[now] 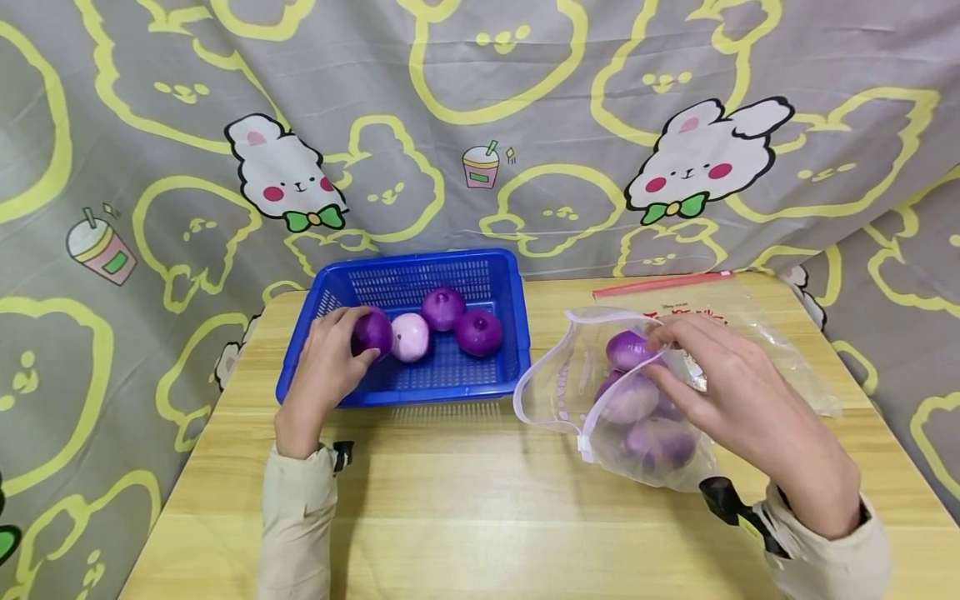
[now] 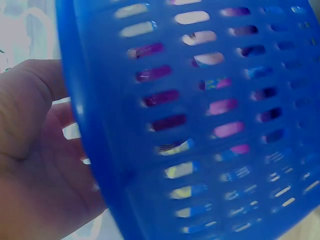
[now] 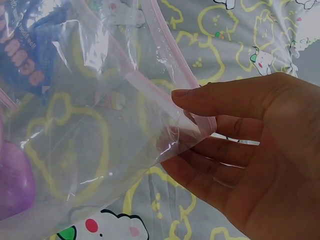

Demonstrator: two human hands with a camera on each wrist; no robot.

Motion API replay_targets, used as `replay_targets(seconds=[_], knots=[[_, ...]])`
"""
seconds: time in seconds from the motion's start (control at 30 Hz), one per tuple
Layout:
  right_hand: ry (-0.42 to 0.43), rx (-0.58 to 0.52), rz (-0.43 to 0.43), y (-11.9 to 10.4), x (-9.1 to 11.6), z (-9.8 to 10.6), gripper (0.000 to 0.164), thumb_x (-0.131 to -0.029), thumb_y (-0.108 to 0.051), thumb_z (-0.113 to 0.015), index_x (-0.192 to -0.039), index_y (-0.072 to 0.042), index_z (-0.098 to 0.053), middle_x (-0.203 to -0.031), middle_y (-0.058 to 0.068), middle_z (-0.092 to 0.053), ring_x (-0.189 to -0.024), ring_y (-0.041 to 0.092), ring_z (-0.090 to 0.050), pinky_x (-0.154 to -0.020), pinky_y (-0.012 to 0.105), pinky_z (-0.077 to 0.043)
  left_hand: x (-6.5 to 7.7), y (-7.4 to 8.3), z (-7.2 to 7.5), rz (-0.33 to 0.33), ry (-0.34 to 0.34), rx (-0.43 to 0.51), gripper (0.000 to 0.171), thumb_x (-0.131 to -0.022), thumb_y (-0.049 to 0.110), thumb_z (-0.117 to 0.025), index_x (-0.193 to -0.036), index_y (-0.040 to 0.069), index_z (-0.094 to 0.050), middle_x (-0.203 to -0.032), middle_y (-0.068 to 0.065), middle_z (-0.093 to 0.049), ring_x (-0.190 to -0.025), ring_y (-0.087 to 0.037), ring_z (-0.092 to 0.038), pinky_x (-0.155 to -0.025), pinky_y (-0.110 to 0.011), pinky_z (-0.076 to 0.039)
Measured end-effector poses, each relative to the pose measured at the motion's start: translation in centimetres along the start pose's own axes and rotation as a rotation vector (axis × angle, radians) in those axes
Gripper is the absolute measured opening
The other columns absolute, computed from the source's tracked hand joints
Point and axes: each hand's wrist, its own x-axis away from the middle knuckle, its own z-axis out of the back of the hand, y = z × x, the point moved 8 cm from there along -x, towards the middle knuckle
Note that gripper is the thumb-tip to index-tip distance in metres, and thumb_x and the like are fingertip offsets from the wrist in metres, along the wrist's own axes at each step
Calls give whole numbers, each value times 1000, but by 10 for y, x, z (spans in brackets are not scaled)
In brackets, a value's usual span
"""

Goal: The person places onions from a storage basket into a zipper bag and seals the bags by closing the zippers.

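Observation:
My left hand (image 1: 324, 360) reaches over the left side of a blue plastic basket (image 1: 420, 393) and grips a purple onion (image 1: 374, 333) inside it. In the left wrist view the slotted basket wall (image 2: 107, 130) hides the fingertips and most of that onion. Beside it in the basket lie a paler onion (image 1: 411, 338) and two purple onions (image 1: 478, 333). My right hand (image 1: 738, 392) pinches the rim of a clear zip bag (image 3: 125, 150) between thumb and fingers, its mouth spread wide toward the basket. Several onions (image 1: 656, 443) show through the bag's film.
Behind the right hand, another clear bag with a red zip strip (image 1: 660, 284) lies flat on the wooden table (image 1: 450, 517). A grey cartoon-print curtain (image 1: 555, 242) hangs right along the table's back edge and sides.

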Motion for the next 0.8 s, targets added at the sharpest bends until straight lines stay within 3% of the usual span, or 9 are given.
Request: replay_targets(seconds=[0.1,0.27,0.4,0.8], knots=[[4,2,2,0,0,0,29,-100,-37,-54,-99,-10,-65,-101,0,-67,-93,15,-61,-88,16,-41,1,6,3,-12,7,3,55,-83,9,-80,-133,3,-58,-136,-24,-53,-125,-45,-44,-101,-67,-39],[20,15,17,-2,-1,1,46,-104,-48,-42,-99,-8,-64,-98,0,-67,-88,13,-59,-79,23,-45,3,18,10,-52,48,9,56,-81,9,-82,-132,4,-59,-135,-23,-55,-124,-44,-45,-101,-66,-40],[28,21,23,-2,-1,1,47,-104,-48,-42,-98,-8,-64,-97,-1,-67,-86,14,-59,-75,25,-45,6,31,16,-87,80,29,56,-80,11,-83,-131,5,-60,-134,-22,-55,-125,-42,-45,-101,-64,-40],[35,23,37,-4,-1,2,46,-104,-48,-43,-98,-8,-65,-97,0,-67,-88,15,-60,-79,24,-44,17,70,32,-163,122,98,59,-80,25,-85,-132,12,-61,-136,-14,-57,-129,-35,-47,-101,-59,-44]])
